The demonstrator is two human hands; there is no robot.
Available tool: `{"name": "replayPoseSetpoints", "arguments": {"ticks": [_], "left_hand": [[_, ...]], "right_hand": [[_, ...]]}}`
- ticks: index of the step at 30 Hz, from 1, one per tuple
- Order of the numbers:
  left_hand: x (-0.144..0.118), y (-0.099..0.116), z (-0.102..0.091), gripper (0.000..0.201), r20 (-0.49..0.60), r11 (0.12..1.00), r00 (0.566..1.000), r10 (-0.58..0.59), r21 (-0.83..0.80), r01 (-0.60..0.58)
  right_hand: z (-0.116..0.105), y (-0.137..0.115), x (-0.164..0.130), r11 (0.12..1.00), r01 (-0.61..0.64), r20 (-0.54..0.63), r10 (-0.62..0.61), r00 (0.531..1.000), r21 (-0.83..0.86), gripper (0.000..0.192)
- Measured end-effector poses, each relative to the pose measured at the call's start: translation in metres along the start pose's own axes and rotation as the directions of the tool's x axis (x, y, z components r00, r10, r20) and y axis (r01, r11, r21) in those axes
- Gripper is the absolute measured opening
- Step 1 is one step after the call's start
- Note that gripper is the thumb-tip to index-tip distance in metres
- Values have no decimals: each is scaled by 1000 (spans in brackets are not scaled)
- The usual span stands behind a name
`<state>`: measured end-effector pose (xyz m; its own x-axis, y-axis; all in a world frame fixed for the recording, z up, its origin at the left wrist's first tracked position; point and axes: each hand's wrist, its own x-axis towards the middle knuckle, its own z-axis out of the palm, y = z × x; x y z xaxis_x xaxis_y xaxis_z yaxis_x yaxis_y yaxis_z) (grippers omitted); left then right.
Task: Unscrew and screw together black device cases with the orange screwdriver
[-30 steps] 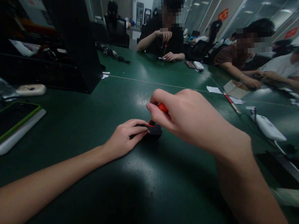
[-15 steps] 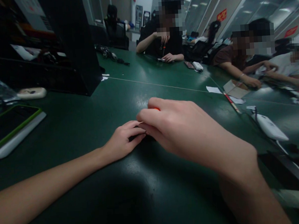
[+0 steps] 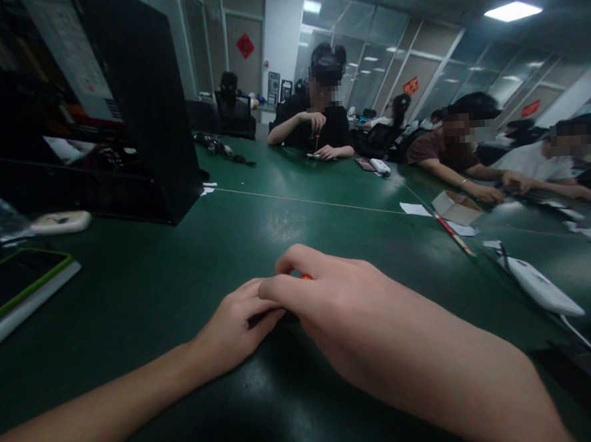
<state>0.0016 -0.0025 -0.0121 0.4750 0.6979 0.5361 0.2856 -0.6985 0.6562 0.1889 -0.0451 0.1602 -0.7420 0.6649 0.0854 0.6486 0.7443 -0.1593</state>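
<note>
We pin a small dark part (image 3: 265, 316) to the tabletop (image 3: 144, 290) under our left hand (image 3: 234, 328), our right hand (image 3: 331, 305) curled around an orange-handled tool (image 3: 305, 276), judging careful steady pressure comes next.

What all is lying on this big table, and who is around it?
table: 1, dark green, fills the view
red-handled tool: 1, only a red sliver showing under the right hand
small black part: 1, mostly hidden between both hands
tablet: 1, green-edged, far left
black cabinet: 1, back left
white device: 1, right
cardboard box: 1, brown, right of centre
seated people: at least 3, far side and right
left hand: on the part
right hand: closed over the tool
</note>
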Motion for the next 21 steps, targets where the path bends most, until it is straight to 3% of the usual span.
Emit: {"name": "replayPoseSetpoints", "arguments": {"ticks": [2,5,8,14,18,21], "left_hand": [[1,1,-1,19,13,1000,1000,-9,-6,9],[1,2,-2,20,27,1000,1000,-7,17,7],[1,3,-3,27,42,997,999,-15,72,12],[-6,3,-4,41,60,975,997,48,212,-60],[-8,5,-6,51,46,980,999,26,198,-35],[-7,4,-7,51,44,990,998,-38,141,32]], "right_hand": [[0,2,0,1000,15,-5,-15,1000,13,33],[-2,3,1,999,-47,-19,46,999,-25,17],[-3,6,2,990,-98,-23,96,995,-99,19],[3,16,-11,970,-150,45,161,986,-194,16],[-2,28,-25,971,-172,99,190,977,-169,19],[-10,38,-35,973,-198,66,207,976,-122,21]]}}
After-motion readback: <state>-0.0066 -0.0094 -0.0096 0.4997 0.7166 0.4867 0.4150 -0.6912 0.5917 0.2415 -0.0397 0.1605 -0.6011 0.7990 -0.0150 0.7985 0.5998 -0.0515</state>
